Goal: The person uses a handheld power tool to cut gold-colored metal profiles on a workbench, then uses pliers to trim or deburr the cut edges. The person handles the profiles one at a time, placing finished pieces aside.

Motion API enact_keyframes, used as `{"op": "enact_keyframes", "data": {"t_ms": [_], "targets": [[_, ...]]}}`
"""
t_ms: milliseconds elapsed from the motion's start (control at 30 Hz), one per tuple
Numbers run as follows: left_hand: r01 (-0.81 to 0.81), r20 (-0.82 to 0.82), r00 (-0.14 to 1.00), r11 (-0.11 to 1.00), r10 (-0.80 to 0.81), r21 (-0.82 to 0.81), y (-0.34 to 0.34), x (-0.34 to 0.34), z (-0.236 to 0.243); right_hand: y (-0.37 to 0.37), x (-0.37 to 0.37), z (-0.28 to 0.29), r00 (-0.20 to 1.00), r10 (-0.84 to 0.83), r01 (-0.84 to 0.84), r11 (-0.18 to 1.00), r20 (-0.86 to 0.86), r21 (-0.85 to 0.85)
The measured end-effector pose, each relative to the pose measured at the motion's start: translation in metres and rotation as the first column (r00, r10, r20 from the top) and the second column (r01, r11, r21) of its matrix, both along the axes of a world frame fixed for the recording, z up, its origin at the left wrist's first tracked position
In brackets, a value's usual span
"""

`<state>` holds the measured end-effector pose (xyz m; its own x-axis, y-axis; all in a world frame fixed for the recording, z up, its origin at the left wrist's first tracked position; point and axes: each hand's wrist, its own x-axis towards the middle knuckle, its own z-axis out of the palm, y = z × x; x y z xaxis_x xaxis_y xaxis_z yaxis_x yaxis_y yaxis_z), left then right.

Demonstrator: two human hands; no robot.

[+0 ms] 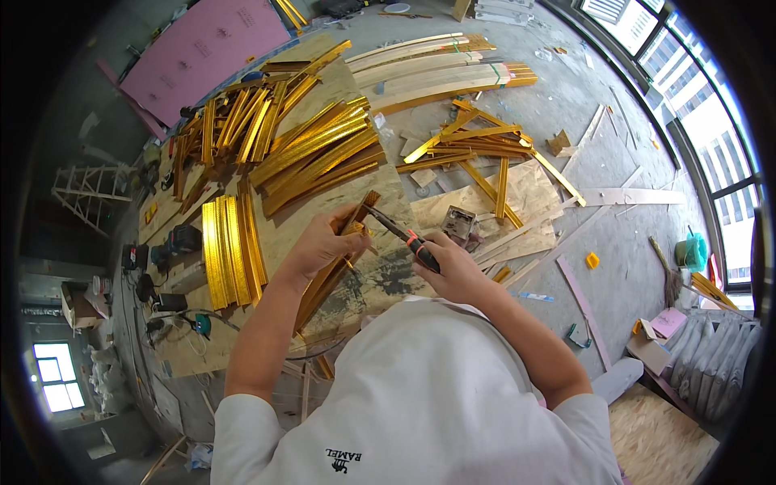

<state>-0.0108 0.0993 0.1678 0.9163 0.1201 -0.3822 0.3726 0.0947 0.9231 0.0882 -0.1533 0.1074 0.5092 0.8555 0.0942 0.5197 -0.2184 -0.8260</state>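
My left hand (325,241) is closed around a gold moulding strip (318,293), which slants from its upper end down toward my body. In my right hand (454,273) are long-nosed pliers (402,234) with red and black handles, gripped by those handles. The plier tips meet the strip's upper end, just beyond my left fingers. Whether the jaws are clamped on it is too small to tell. Both hands are above the wooden work board (388,194).
Gold strips (315,153) lie piled across the board's far side, with a neat row (230,250) at left. A cordless tool (182,241) and cables sit at the left edge. Scattered gold offcuts (485,145), long bundled strips (436,77) and a broom (669,279) are on the right.
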Motion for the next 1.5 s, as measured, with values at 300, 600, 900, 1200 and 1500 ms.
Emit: {"op": "enact_keyframes", "data": {"t_ms": [300, 600, 900, 1200, 1500], "targets": [[0.054, 0.137, 0.988, 0.994, -0.067, 0.096, 0.005, 0.01, 0.046, -0.008, 0.011, 0.043, 0.721, 0.198, -0.207, 0.976, -0.664, 0.067], [-0.23, 0.56, 0.828, 0.911, -0.002, 0.343, 0.055, 0.032, 0.026, 0.009, 0.0, 0.061, 0.598, 0.132, 0.001, 0.986, -0.791, 0.165], [-0.182, 0.029, 0.98, 0.951, 0.195, -0.249, 0.061, 0.035, 0.013, 0.011, 0.001, 0.067, 0.855, 0.05, -0.162, 0.971, 0.515, 0.174], [-0.446, 0.257, 0.872, 0.892, 0.417, 0.065, 0.094, 0.085, 0.029, 0.018, -0.015, 0.032, 0.668, 0.301, -0.151, 0.95, 0.681, -0.272], [-0.106, 0.207, 0.978, 0.942, 0.04, 0.318, 0.029, 0.052, 0.002, -0.012, 0.043, 0.029, 1.0, -0.007, 0.006, 0.997, -0.009, -0.081]]}}
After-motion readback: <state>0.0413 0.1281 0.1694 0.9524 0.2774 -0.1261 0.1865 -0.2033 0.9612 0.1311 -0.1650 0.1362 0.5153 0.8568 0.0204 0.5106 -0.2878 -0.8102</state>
